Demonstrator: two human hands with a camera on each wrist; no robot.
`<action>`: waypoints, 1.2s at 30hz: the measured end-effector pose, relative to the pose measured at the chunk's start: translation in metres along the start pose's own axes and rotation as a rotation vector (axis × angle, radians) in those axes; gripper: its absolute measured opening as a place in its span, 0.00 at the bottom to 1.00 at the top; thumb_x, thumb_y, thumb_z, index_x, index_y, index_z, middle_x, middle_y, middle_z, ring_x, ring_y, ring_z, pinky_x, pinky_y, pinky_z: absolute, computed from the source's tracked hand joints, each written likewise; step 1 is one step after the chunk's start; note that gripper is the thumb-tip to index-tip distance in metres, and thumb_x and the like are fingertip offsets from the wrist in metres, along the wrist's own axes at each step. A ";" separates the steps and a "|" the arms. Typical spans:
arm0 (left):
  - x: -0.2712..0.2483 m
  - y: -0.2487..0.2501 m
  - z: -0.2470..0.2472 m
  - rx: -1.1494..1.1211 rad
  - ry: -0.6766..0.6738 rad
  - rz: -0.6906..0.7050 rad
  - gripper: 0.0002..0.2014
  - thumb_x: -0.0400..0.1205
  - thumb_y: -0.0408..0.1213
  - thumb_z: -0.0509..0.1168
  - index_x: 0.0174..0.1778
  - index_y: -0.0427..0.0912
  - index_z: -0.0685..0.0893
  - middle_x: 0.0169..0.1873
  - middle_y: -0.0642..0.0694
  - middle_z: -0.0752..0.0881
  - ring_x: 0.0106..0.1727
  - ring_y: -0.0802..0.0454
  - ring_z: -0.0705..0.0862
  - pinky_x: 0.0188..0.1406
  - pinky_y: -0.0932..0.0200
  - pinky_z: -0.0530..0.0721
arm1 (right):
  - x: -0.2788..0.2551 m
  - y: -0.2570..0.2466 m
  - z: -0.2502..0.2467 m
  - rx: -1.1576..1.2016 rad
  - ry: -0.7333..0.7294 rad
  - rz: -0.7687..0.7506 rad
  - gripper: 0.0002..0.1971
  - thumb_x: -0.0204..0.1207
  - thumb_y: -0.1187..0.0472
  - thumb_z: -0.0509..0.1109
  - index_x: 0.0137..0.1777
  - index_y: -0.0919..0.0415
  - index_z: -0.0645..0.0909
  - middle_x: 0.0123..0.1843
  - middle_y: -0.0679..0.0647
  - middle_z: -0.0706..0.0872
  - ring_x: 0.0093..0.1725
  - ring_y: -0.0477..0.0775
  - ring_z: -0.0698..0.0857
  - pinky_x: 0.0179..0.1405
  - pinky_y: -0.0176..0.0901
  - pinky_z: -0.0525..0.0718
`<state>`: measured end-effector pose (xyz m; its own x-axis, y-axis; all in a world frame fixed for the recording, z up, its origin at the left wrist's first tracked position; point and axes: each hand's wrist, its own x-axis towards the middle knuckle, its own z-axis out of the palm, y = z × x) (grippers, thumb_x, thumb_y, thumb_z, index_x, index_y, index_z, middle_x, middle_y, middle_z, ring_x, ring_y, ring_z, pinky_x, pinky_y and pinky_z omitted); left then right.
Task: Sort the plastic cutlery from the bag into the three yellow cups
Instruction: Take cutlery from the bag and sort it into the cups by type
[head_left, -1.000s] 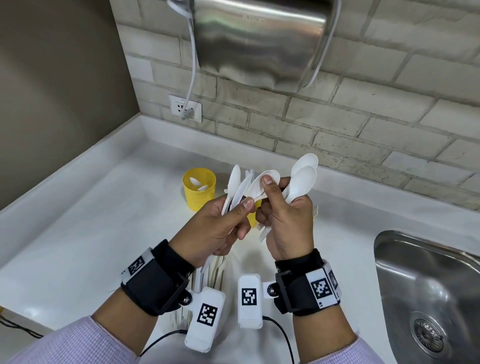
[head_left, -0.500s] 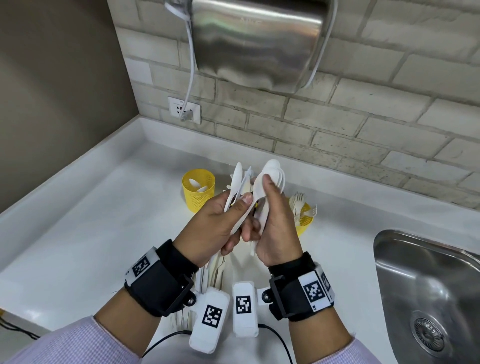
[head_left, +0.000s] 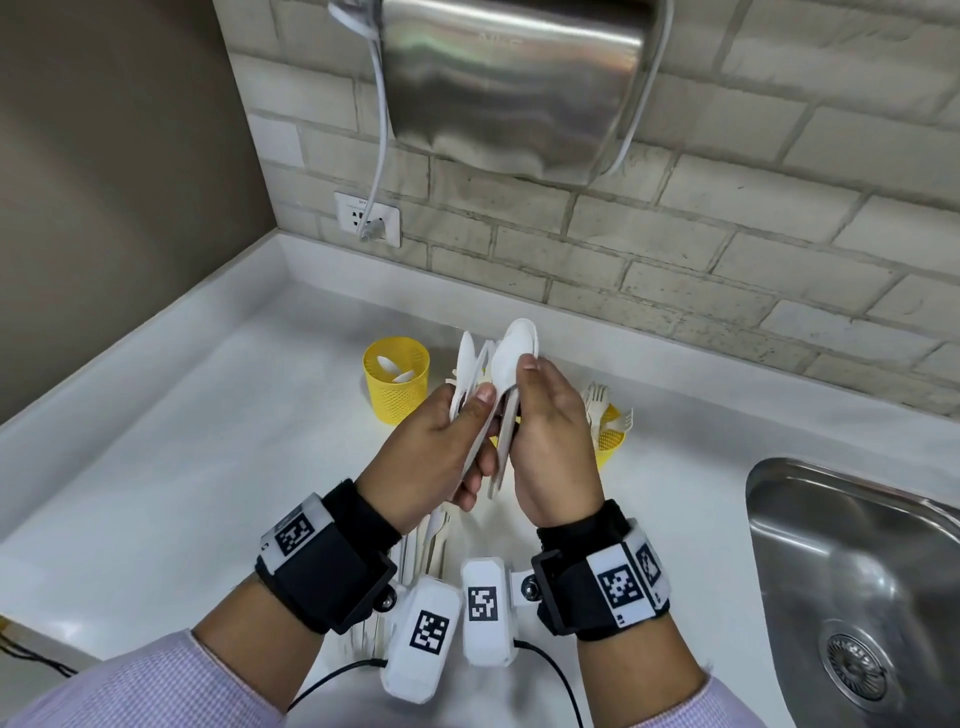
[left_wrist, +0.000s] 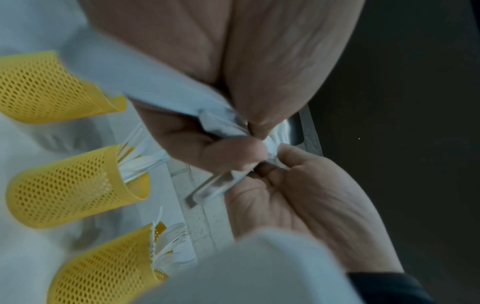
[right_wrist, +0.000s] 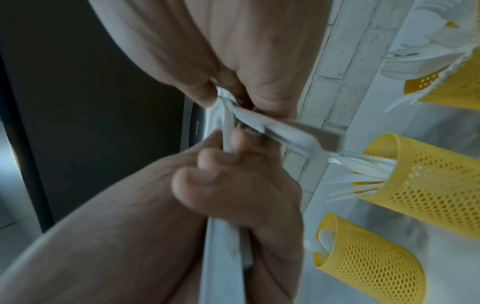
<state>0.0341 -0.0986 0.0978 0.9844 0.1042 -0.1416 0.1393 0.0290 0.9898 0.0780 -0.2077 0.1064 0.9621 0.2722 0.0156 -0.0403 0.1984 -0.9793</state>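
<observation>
Both hands are raised above the white counter, close together. My left hand (head_left: 441, 447) grips a bundle of white plastic cutlery (head_left: 467, 369), its thumb pressed across the handles. My right hand (head_left: 545, 431) holds stacked white spoons (head_left: 514, 353) upright, thumb on the bowl, right beside the bundle. A yellow mesh cup (head_left: 397, 384) with spoons stands behind on the left. Another yellow cup (head_left: 609, 439) with forks peeks out on the right. The middle cup (right_wrist: 428, 179), hidden by the hands in the head view, holds knives. More cutlery (head_left: 426, 540) lies on the counter under my wrists.
A steel sink (head_left: 852, 571) is set into the counter at the right. A steel hand dryer (head_left: 514, 78) hangs on the brick wall, its cord running to a socket (head_left: 366, 218). A raised counter edge (head_left: 130, 364) runs along the left.
My right hand has swung its spoons from out on the right to upright against the left hand's bundle. Both hands have drawn closer together, uncovering the fork cup.
</observation>
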 end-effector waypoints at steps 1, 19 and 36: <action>0.001 -0.001 0.000 -0.009 0.009 0.000 0.26 0.89 0.57 0.57 0.58 0.31 0.74 0.27 0.43 0.80 0.23 0.45 0.75 0.21 0.57 0.77 | 0.002 0.001 -0.001 -0.073 -0.002 -0.026 0.22 0.83 0.44 0.60 0.53 0.66 0.77 0.32 0.77 0.80 0.20 0.63 0.77 0.18 0.65 0.81; -0.001 0.002 -0.008 -0.080 0.034 -0.058 0.17 0.90 0.53 0.58 0.61 0.42 0.77 0.33 0.43 0.81 0.31 0.44 0.84 0.34 0.44 0.92 | 0.023 -0.021 -0.027 0.201 0.165 0.022 0.09 0.92 0.60 0.56 0.58 0.65 0.73 0.34 0.64 0.83 0.28 0.64 0.87 0.29 0.54 0.88; 0.001 0.004 -0.008 0.023 0.003 -0.029 0.13 0.83 0.53 0.52 0.47 0.47 0.73 0.32 0.52 0.66 0.27 0.55 0.59 0.28 0.57 0.55 | 0.017 -0.005 -0.012 -0.304 -0.037 -0.175 0.17 0.75 0.49 0.79 0.55 0.57 0.80 0.40 0.52 0.87 0.36 0.54 0.83 0.36 0.47 0.83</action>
<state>0.0351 -0.0905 0.1010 0.9797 0.1064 -0.1698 0.1698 0.0088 0.9854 0.0973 -0.2150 0.1091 0.9367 0.2937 0.1906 0.2122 -0.0432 -0.9763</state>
